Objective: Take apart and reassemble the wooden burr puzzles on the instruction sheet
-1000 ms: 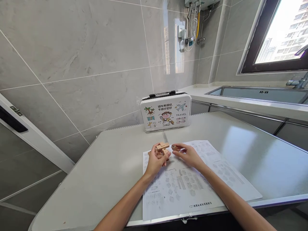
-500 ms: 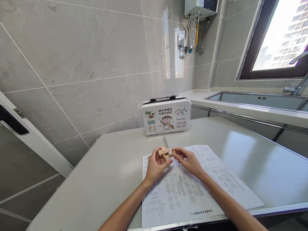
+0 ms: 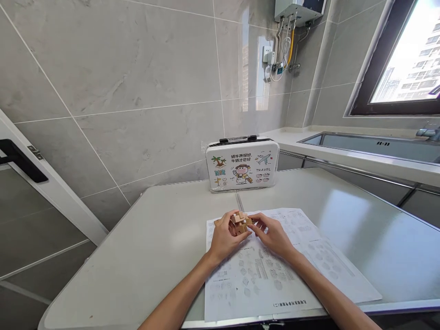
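Note:
My left hand (image 3: 222, 239) is closed around a wooden interlocking puzzle (image 3: 239, 217), built of light and darker blocks. Thumb and fingers grip its left side and front. From the right, my right hand (image 3: 274, 236) pinches a wooden puzzle piece (image 3: 249, 222) against the puzzle. Fingers partly hide this piece, so how far it sits in the puzzle I cannot tell. A bit of wood (image 3: 216, 222) shows behind the left hand, mostly covered. Both hands are above a printed sheet (image 3: 254, 298) with small diagrams.
The sheet lies on a pale table (image 3: 144, 256). A white case (image 3: 242, 167) with cartoon prints stands at the table's back, near the tiled wall (image 3: 147, 68). To the right are a counter with a sink (image 3: 371, 144) and a window. A door handle (image 3: 24, 160) is at left.
The right hand has brought its piece closer against the puzzle, and the puzzle has turned slightly in the left hand. The whole view has shifted a little.

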A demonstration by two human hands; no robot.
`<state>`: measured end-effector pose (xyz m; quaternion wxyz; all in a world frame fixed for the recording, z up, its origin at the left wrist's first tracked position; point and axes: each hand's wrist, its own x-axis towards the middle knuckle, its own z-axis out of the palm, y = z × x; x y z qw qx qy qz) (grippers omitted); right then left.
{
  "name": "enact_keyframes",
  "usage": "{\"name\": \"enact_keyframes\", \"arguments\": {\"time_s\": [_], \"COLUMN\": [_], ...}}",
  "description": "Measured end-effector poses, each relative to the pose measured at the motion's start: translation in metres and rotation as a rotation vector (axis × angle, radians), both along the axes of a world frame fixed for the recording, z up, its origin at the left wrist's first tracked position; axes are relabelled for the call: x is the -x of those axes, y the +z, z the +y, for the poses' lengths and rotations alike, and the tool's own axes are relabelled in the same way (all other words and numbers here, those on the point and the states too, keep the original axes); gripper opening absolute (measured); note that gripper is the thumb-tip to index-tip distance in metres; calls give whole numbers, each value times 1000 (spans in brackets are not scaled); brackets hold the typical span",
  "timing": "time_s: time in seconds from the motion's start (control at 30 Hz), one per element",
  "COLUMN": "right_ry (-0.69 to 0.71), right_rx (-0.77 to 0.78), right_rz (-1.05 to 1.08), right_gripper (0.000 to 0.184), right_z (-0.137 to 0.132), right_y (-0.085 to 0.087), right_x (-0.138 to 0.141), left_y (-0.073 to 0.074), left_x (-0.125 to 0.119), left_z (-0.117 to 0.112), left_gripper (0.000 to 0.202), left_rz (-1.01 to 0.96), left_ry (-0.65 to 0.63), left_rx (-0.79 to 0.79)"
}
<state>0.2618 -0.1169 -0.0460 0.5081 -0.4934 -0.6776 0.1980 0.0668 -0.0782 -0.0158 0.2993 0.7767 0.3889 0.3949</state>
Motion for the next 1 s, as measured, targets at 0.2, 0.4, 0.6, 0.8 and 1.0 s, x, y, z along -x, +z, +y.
{"name": "enact_keyframes", "arguments": {"time_s": [0.2, 0.4, 0.6, 0.8, 1.0], "right_ry": [10, 40, 86, 201, 344], "right_rx": [-6, 23, 106, 242, 389], "right_rz": [-28, -31, 148, 225, 305], "right_gripper": [21, 23, 36, 42, 50], "right_z": [-1, -3, 1, 6, 1], "right_y": [-1, 0, 1, -1, 9], "right_x": [0, 1, -1, -2, -4], "left_y": [-2, -7, -6, -8, -11], "left_x": [0, 0, -3, -5, -2], "left_z": [0, 0, 0, 2, 3], "left_gripper": [62, 59, 59, 70, 71], "left_rz": [94, 113, -28, -288, -334], "left_ry": [3, -6, -31, -199, -324], "left_rx": [-73, -80, 55, 368, 454]}}
